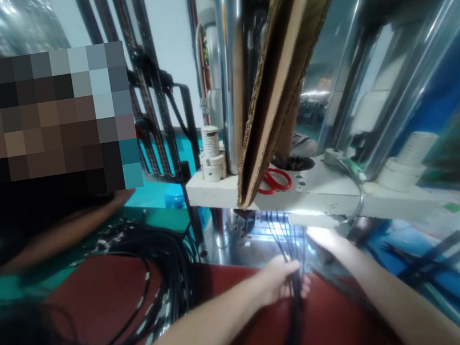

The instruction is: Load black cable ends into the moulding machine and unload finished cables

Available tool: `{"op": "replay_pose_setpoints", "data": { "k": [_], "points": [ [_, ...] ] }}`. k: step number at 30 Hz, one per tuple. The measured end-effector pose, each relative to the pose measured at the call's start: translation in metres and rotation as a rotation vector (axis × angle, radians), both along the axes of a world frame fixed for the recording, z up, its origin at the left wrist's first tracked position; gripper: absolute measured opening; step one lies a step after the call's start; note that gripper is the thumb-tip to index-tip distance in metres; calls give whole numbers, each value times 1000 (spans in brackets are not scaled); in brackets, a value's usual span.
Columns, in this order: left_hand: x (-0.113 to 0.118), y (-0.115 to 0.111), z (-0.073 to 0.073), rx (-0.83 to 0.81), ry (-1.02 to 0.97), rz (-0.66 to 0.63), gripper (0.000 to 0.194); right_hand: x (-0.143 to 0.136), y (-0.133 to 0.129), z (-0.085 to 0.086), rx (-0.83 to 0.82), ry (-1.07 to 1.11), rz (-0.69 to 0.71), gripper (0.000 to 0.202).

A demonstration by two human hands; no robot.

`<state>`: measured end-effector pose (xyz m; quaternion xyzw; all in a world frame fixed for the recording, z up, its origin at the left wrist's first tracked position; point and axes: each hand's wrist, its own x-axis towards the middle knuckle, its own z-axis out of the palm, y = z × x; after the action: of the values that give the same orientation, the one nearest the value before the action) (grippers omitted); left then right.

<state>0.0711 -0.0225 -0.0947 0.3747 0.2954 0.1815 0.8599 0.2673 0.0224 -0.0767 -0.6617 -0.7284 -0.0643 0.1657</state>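
Observation:
My left hand (281,278) is closed around a bundle of thin black cables (295,318) in front of the machine. Above that hand the cables fan out and run up into the brightly lit gap under the machine's pale plate (324,200). My right hand (325,240) reaches to the right side of the same gap, near the upper ends of the cables. Glare and blur hide its fingers, so I cannot make out whether it holds anything. Below, the bundle hangs down over the red-brown table (231,325).
Coils of black cable (171,273) lie at the left, beside another person's arm (66,234). Red-handled scissors (275,180) rest on the plate by a leaning cardboard sheet (270,97). Metal columns (232,68) rise behind. Blue and white material (457,277) lies at the right.

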Motion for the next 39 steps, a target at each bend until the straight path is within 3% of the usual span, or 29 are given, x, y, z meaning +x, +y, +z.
{"op": "replay_pose_setpoints", "data": {
  "k": [4, 9, 11, 13, 15, 17, 18, 20, 25, 39],
  "points": [
    [-3, 19, 7, 141, 52, 159, 14, -19, -17, -11, 7, -67, 95, 19],
    [-8, 36, 6, 293, 293, 277, 15, -21, -19, -19, 72, -111, 118, 30],
    [-14, 42, 8, 391, 389, 374, 18, -15, -18, -21, 93, -120, 127, 31],
    [-22, 48, 13, 601, 437, 441, 23, -10, -18, -23, 104, -122, 131, 31],
    [-26, 55, 21, 993, 464, 382, 24, -8, -18, -24, 106, -120, 133, 32],
    [-24, 61, 29, 1415, 497, 207, 28, -9, -19, -24, 102, -118, 144, 32],
    [-21, 64, 32, 1565, 515, 112, 32, -10, -19, -23, 99, -118, 151, 32],
    [-11, 69, 35, 1697, 540, -1, 39, -12, -21, -21, 94, -121, 159, 31],
    [7, 74, 35, 1743, 515, -7, 44, -14, -24, -14, 81, -143, 145, 30],
    [21, 79, 31, 1731, 622, 41, 44, -19, -24, -3, 37, -170, 151, 36]
  ]
}}
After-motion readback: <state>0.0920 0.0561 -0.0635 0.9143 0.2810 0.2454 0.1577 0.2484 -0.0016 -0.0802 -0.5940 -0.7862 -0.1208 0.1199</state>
